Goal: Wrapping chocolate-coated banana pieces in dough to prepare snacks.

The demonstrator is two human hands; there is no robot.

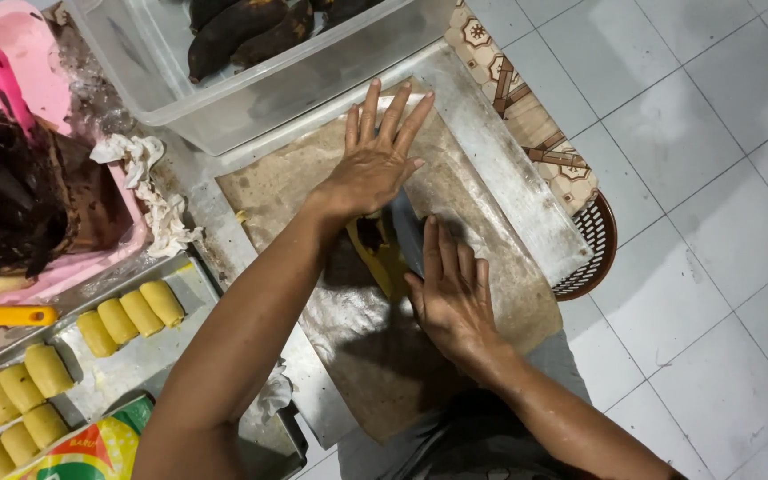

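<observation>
In the head view, the left hand point(373, 164) is lying flat with its fingers spread and straight, palm down, pressing on the far part of a brown sheet of paper point(491, 267) that is covering a metal tray point(508, 169) on the worktop. The right hand point(452, 293) is also lying open and flat, fingers together and pointing away from the person, resting on the same sheet nearer the body. Neither hand is clamping anything. Between the two hands, a yellow piece of flattened dough point(382, 253) with a dark filling on it is showing, partly hidden under the left wrist (how far it is running beneath the hands cannot be told).

Beyond the left hand, a clear plastic tub point(251, 98) is holding dark, blackened bananas point(237, 31). To the left, a pink basin point(37, 80) is holding a dark brown mass, with a pink spatula point(6, 89) standing in it. Crumpled white tissue point(148, 182) is lying beside the basin. Further left, rows of small yellow rolls point(131, 316) are sitting on another metal tray point(148, 364), with a yellow-handled tool point(6, 316) just beside them. A brown basket point(599, 249) is peeking out under the tray's right edge, above the white tiled floor point(713, 222).
</observation>
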